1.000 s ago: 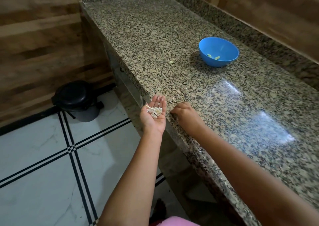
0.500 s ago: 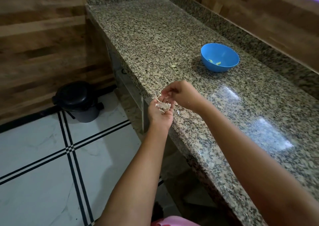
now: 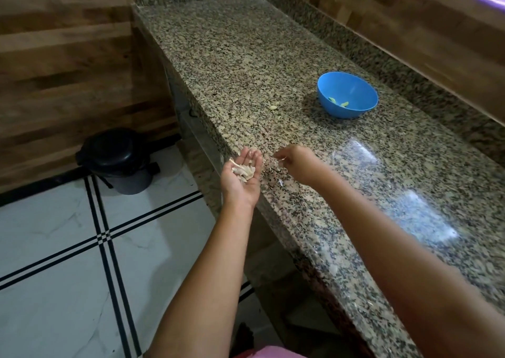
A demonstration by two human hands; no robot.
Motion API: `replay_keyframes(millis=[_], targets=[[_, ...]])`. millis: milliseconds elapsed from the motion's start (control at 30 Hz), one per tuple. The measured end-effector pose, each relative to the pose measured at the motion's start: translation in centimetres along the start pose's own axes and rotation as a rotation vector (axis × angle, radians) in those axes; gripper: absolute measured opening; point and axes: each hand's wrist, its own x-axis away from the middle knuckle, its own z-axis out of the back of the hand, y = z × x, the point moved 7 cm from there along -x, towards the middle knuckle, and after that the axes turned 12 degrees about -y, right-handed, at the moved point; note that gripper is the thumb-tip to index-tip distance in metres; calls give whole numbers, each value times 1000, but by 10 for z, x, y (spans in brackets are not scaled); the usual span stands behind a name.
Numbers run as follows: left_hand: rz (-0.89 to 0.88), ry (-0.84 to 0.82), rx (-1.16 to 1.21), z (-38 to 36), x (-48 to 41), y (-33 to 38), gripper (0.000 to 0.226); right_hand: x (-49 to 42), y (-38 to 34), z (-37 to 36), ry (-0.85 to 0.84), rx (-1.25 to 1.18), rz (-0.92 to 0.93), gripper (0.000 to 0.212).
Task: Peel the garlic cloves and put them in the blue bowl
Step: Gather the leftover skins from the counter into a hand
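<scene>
Judging from how things lie, the peeling looks mostly finished and the tidying of skins has begun. Taking the blue bowl (image 3: 347,94) as the landmark and going left to right: far to its left, down on the floor, stands a black bin (image 3: 117,160), lid closed. Nearer, left of the bowl and toward me, the left hand (image 3: 241,177) is held palm up just off the table (image 3: 232,56) edge, fingers flat and relaxed, cradling a small heap of garlic skins (image 3: 244,171), pale and papery with a thin stalk-like sliver sticking out. Beside it, over the table's edge, the right hand (image 3: 297,163) has its fingertips drawn together on what seems to be another wisp of skin; it is too small to be sure. A few more flecks lie on the stone under that hand.

Just left of the bowl, one garlic clove (image 3: 273,107) sits alone on the table, whitish; whether it is peeled I cannot tell. Inside the bowl lie at least two peeled cloves (image 3: 339,102), yellowish and smooth, resting on the bottom. Left to do, I would say: that stray clove, and the skins.
</scene>
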Motion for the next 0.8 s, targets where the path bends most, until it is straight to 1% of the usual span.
replay_keyframes(millis=[33, 100, 233, 300, 367, 467, 567, 667, 733, 767, 800], targets=[[7, -2, -13, 0, -1, -2, 48, -4, 3, -9, -21, 38, -1, 30], [20, -8, -25, -1, -1, -5, 46, -6, 3, -18, -7, 102, 39, 30], [35, -15, -10, 0, -3, -6, 46, 9, 3, -28, -2, 136, 118, 37], [37, -14, -10, 2, -3, -6, 47, 18, 3, -34, -4, 141, 148, 35], [37, -18, -4, 2, -3, -7, 48, 24, 4, -37, 36, 123, 161, 31], [43, -16, 5, 1, -2, -9, 48, 26, 5, -36, 124, 43, 145, 24], [48, -14, 1, 1, 1, -11, 47, 25, 5, -34, 177, 23, 133, 23], [58, 0, -13, 6, 5, -12, 46, 25, 6, -39, 146, 23, 80, 20], [49, 12, -21, 8, 7, -10, 46, 22, 5, -42, 116, 28, 47, 25], [45, 17, -22, 10, 8, -10, 46, 21, 4, -40, 125, -14, 32, 27], [42, 19, -25, 10, 10, -9, 46, 21, 2, -34, 164, -115, 21, 27]])
